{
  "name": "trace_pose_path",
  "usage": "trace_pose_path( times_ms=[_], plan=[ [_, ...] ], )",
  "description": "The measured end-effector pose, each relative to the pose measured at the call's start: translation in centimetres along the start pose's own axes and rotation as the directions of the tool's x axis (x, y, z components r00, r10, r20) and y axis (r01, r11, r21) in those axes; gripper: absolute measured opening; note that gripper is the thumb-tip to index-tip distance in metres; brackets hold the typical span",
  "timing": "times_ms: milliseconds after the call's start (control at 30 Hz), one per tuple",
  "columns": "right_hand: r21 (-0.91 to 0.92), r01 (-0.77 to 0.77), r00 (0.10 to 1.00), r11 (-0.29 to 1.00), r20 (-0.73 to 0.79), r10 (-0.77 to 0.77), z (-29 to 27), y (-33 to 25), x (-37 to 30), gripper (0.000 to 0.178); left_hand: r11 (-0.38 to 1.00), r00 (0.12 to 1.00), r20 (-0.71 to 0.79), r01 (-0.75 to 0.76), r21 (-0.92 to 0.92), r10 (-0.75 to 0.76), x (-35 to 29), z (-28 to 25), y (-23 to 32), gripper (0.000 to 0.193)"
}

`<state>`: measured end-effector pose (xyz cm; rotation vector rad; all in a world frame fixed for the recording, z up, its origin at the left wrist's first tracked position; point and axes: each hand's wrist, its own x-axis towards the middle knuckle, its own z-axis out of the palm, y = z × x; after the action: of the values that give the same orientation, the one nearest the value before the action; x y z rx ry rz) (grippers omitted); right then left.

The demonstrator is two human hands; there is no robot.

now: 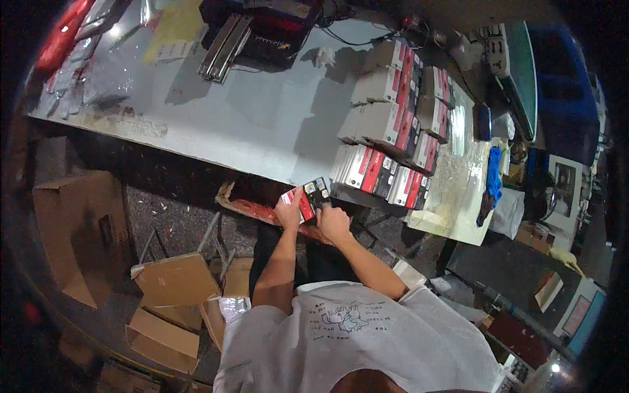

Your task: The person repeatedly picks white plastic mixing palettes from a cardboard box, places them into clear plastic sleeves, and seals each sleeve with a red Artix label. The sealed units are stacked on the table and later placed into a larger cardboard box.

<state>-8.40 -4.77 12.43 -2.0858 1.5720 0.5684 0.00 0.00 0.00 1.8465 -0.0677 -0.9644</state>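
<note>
A flat red, black and white carton (309, 200) is tilted in front of me, just off the front edge of the table (216, 131). My left hand (288, 212) grips its left side with the fingers closed round it. My right hand (334, 223) is closed at the carton's lower right part, with the fingertips partly hidden. Just right of the carton, several rows of similar flat cartons (372, 171) stand packed on edge at the table's right end. More of them rise in taller stacks (393, 124) behind.
A sealing-type machine or dark red device (268, 33) and metal bars (226, 49) are at the table's back. Clear plastic bags (108, 82) lie far left. Open brown cardboard boxes (177, 278) stand on the floor at my left. A blue cloth (493, 177) hangs at the right.
</note>
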Motion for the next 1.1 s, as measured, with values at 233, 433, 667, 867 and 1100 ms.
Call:
trace_pose_path(
  times_ms=[233, 433, 667, 867, 1100],
  plan=[
    [0.135, 0.136, 0.973, 0.981, -0.205, -0.107, -8.0, 2.6, -6.4, 0.028, 0.994, 0.989, -0.123, 0.075, -0.081, -0.084, -0.2, -0.8, 2.0, 0.039],
    [0.187, 0.138, 0.988, 0.973, -0.098, -0.121, -4.7, 2.3, -6.4, 0.03, 0.968, 0.992, -0.014, 0.118, -0.223, -0.124, -0.9, -2.4, 2.2, 0.038],
    [0.257, 0.137, 0.985, 0.957, -0.137, -0.104, -2.7, 1.1, -4.6, 0.028, 0.984, 0.984, -0.052, 0.165, -0.068, -0.169, -0.6, -1.8, 1.7, 0.04],
    [0.256, 0.09, 0.994, 0.962, -0.08, -0.072, -2.6, 0.3, -5.5, 0.028, 0.987, 0.988, -0.056, 0.137, -0.087, -0.142, -0.7, -1.7, 1.9, 0.036],
    [0.302, 0.027, 0.998, 0.953, -0.068, -0.007, -2.6, 0.3, -5.7, 0.028, 0.985, 0.989, -0.049, 0.132, -0.115, -0.138, -0.7, -1.7, 1.7, 0.035]
  ],
)
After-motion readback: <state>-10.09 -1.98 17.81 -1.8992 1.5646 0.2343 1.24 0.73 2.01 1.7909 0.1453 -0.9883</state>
